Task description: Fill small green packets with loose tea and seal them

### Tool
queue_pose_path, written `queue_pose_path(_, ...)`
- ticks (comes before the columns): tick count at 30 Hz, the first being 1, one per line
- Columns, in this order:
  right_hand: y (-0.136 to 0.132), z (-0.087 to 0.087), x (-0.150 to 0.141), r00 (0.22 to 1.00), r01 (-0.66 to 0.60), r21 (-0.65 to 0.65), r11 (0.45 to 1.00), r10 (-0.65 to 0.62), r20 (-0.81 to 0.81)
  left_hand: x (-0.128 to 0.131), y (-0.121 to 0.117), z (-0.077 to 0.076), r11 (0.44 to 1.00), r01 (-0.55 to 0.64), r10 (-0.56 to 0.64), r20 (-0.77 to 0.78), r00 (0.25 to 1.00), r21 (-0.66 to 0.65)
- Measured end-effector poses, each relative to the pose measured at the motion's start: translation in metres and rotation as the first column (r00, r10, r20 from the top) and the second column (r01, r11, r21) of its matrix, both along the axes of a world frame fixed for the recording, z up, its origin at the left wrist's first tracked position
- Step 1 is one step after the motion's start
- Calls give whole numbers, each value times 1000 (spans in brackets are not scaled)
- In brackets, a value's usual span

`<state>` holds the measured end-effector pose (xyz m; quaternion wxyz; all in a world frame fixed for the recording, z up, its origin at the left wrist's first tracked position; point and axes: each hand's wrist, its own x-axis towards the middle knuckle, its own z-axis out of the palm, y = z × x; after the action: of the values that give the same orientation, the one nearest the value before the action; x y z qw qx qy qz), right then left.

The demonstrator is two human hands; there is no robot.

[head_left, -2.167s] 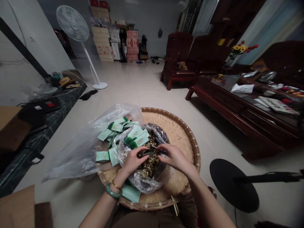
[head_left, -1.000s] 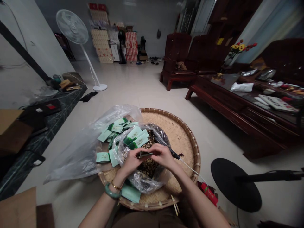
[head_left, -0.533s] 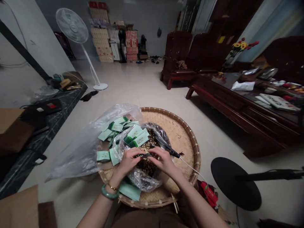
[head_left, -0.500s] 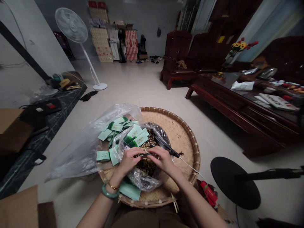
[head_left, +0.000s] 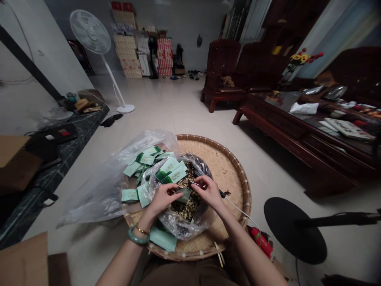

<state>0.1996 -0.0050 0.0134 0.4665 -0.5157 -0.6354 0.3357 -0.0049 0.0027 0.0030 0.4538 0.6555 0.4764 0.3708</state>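
My left hand (head_left: 162,197) pinches a small green packet (head_left: 183,195) over a clear bag of dried brown bits (head_left: 187,202). My right hand (head_left: 207,190) is closed on a thin dark tool (head_left: 222,194) with a white cord, close to the packet's right edge. Both hands hover above a round woven bamboo tray (head_left: 232,167) on my lap. Several green packets (head_left: 171,171) lie on the bag's far rim, more packets (head_left: 139,163) spill from a large clear plastic bag (head_left: 101,186) to the left, and one packet (head_left: 162,239) lies near my wrist.
A black round stand base (head_left: 294,230) sits on the floor to the right. A dark wooden table (head_left: 312,139) with papers stands further right. A dark counter (head_left: 44,174) runs along the left. A standing fan (head_left: 92,35) and stacked boxes (head_left: 133,51) are at the back.
My hands moved slightly apart; the right hand lifted up and right with the tool, and the green packet in my left hand now shows more openly.
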Motion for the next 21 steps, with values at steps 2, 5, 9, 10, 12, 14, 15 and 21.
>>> queue_pose_path(2,-8,1,2,992,-116,102,988,109,71,-2,-3,-2,998,14,-11,-53,999,65)
queue_pose_path(5,-19,3,1,944,-315,191,930,287,162,-5,-9,1,974,88,-57,-150,987,209)
queue_pose_path(9,-25,6,-1,902,-398,201,895,342,264,-14,-15,12,835,296,-171,-292,941,464)
queue_pose_path(10,-25,7,-2,894,-406,198,892,342,291,-16,-16,15,792,348,-186,-345,920,502)
queue_pose_path(12,-25,11,-2,868,-425,184,886,341,362,-20,-16,21,731,424,-187,-442,878,535)
queue_pose_path(14,-25,16,-4,814,-447,156,881,328,479,-23,-15,27,703,471,-171,-515,840,533)
queue_pose_path(15,-25,19,-4,773,-455,139,879,313,553,-24,-15,30,695,492,-166,-548,820,525)
queue_pose_path(21,-33,26,-8,564,-464,121,877,188,804,-29,-17,46,618,587,-71,-706,705,524)
